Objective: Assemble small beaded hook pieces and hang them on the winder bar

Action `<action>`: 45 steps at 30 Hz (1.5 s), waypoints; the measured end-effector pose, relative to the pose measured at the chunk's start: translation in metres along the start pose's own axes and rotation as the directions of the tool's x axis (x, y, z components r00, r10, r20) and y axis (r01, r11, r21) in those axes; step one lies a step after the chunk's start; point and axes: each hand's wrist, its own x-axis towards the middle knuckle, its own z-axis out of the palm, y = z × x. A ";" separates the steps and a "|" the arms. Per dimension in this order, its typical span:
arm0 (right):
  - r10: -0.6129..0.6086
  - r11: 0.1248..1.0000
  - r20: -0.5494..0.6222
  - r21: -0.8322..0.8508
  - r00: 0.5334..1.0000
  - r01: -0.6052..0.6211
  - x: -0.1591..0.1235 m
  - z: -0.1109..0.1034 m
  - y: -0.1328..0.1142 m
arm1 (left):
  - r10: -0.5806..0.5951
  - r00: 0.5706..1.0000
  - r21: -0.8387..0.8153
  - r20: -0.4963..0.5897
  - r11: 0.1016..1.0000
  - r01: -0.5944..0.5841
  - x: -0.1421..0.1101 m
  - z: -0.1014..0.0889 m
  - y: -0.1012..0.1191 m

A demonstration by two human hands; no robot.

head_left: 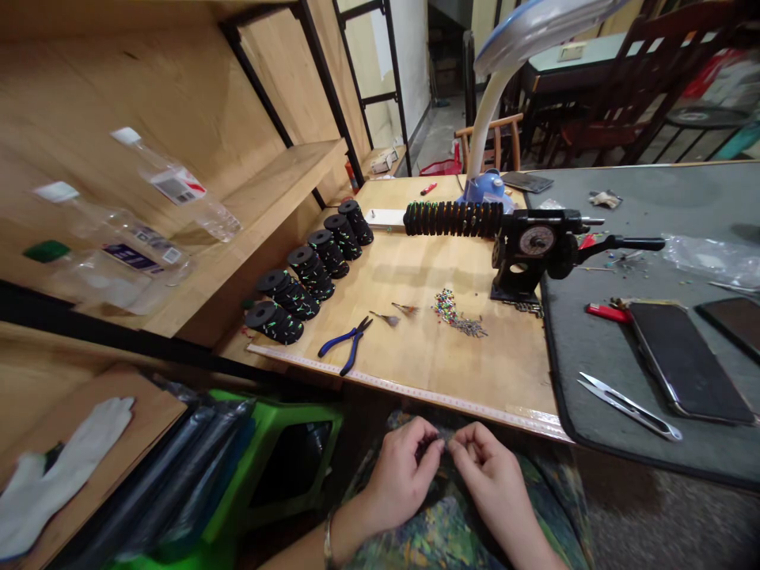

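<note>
Over my lap, just below the table's front edge, my left hand (407, 463) and my right hand (490, 467) are close together. Thumb and fingertips are pinched on both. Whatever lies between them is too small to make out. On the wooden table (404, 273) ahead sits a small pile of coloured beads (445, 305) beside a heap of small metal pins (472, 326). Two little feathery tufts, one grey (389, 319) and one orange-brown (407, 309), lie left of the beads. Blue-handled pliers (350, 342) rest open near the front left.
Several black spools (312, 269) stand along the left. A hand-cranked winder (534, 245) holding a row of black discs (454, 218) stands at the back, near a lamp (487, 127). Thread snips (629, 408) and a phone (692, 360) lie on the grey mat (599, 332). Bottles (184, 186) occupy the left shelf.
</note>
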 end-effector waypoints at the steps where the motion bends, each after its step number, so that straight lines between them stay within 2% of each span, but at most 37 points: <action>1: 0.001 1.000 -0.003 0.007 1.000 -0.001 0.000 0.000 -0.001 | 0.001 1.000 0.000 0.001 1.000 -0.001 0.000 0.000 0.000; 5: 0.008 1.000 -0.017 0.026 1.000 -0.008 0.000 0.000 -0.003 | -0.009 1.000 -0.019 0.014 1.000 0.009 0.000 0.000 0.001; 12: 0.006 0.998 0.046 0.063 0.999 -0.009 0.000 0.000 0.001 | -0.012 0.999 -0.041 0.030 0.999 0.013 0.000 -0.001 0.001; 18: 0.051 0.967 0.056 0.248 0.997 -0.064 0.003 0.001 -0.001 | -0.012 0.998 -0.035 0.061 0.999 0.014 0.000 0.000 0.001; 22: 0.147 0.889 0.041 0.432 0.988 -0.150 0.004 -0.001 -0.011 | -0.022 0.997 -0.048 0.079 0.999 0.026 -0.001 0.001 0.000; 25: 0.237 0.831 0.045 0.507 0.970 -0.227 0.005 -0.002 -0.012 | -0.039 0.994 -0.079 0.103 0.996 0.048 -0.001 0.002 -0.003; 29: 0.285 0.794 0.082 0.538 0.955 -0.283 0.004 -0.002 -0.008 | -0.066 0.989 -0.132 0.130 0.988 0.083 -0.001 0.002 -0.004; 34: 0.276 0.780 0.101 0.558 0.956 -0.284 0.002 -0.001 -0.007 | -0.068 0.988 -0.141 0.136 0.986 0.087 0.000 0.000 0.001; 39: 0.228 0.831 0.045 0.512 0.973 -0.219 0.001 -0.002 -0.007 | -0.080 0.984 -0.203 0.157 0.973 0.111 0.002 -0.002 0.005; 42: 0.188 0.868 0.010 0.467 0.982 -0.171 0.000 -0.002 -0.006 | -0.117 0.972 -0.270 0.202 0.948 0.170 0.002 0.002 0.005; 45: 0.175 0.876 0.045 0.449 0.983 -0.177 -0.002 0.000 -0.005 | -0.187 0.960 -0.307 0.207 0.920 0.245 0.002 0.007 0.004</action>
